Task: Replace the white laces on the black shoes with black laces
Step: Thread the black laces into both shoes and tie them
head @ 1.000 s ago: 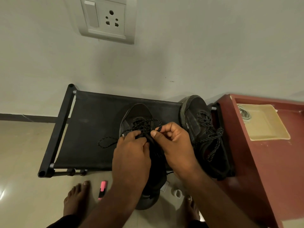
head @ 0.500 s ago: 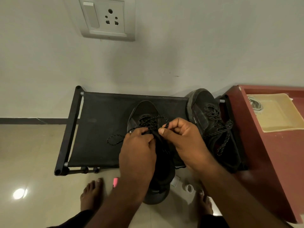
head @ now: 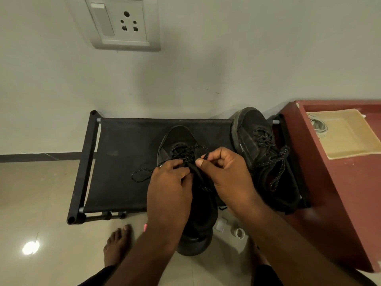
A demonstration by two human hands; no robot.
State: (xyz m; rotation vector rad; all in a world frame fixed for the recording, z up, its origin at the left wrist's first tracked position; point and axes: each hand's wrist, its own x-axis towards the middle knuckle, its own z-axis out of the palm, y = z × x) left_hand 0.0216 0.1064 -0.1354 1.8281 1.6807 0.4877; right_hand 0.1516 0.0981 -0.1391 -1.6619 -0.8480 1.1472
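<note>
Left hand (head: 169, 188) and right hand (head: 231, 178) pinch one black lace (head: 185, 150) on near shoe (head: 179, 137); second shoe (head: 249, 126) beside.

The right hand (head: 231, 178) is pinching the black lace (head: 191, 148) tip over the shoe (head: 179, 138) on the rack (head: 123, 153), while the left hand (head: 169, 188) is apparently gripping its other strand.

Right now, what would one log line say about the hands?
left hand grips shoe | right hand pinches black lace | other shoe laced

The right hand (head: 228, 178) has drawn the black lace (head: 186, 150) end (slightly) off the left hand (head: 169, 186).
</note>
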